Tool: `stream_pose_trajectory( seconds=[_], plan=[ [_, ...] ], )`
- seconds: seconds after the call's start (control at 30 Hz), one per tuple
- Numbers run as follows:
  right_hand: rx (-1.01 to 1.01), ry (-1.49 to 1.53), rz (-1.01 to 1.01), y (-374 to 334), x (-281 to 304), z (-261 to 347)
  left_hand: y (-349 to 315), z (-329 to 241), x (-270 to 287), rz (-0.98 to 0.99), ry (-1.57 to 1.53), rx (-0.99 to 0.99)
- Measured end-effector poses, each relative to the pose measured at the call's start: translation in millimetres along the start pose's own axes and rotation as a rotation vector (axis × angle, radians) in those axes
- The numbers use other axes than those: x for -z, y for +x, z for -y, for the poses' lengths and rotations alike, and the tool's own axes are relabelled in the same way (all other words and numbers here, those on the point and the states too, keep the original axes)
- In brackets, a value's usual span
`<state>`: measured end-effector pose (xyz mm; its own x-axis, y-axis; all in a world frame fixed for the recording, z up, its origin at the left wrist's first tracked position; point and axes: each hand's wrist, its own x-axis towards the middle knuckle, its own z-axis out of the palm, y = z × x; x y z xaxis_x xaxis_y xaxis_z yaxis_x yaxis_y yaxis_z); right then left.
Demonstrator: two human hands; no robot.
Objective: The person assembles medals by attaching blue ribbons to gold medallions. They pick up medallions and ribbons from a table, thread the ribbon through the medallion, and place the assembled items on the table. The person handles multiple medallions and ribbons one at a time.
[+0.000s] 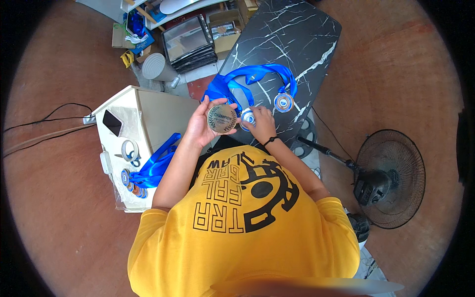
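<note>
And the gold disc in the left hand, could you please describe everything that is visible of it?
The gold disc is round and looks like metal. Its visible face, turned toward the camera, has dark lettering across the middle and dark leafy sprigs near the rim. The left hand holds it by its edge, in front of the yellow shirt. Its back is hidden.

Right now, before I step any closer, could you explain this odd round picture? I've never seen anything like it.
There is no robot: these are a person's own bare hands, seen by a wide, edge-bending camera worn on the head, looking down. The left hand holds a round gold-coloured disc. The right hand has its fingers on a round blue-and-white medal. On the black, white-veined tabletop lie shiny blue ribbons and another round, blue-centred medal. At left, a cream cabinet bears a dark rectangular phone.
</note>
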<state>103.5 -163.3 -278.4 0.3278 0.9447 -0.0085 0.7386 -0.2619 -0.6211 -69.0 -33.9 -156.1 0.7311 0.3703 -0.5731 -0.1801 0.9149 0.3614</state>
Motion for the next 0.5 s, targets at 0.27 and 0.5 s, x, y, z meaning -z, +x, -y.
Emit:
stream_pose_trajectory(
  seconds=[0.27, 0.5],
  plan=[
    [-0.16, 0.04, 0.097, 3.3, -23.4, -20.2, -8.3, 5.6, -9.2, 0.044, -0.029, -0.002],
    [-0.325, 0.191, -0.007, 6.0, -39.3, -59.4, -15.0, 8.2, 2.6, -0.033, 0.004, -0.034]
  ],
)
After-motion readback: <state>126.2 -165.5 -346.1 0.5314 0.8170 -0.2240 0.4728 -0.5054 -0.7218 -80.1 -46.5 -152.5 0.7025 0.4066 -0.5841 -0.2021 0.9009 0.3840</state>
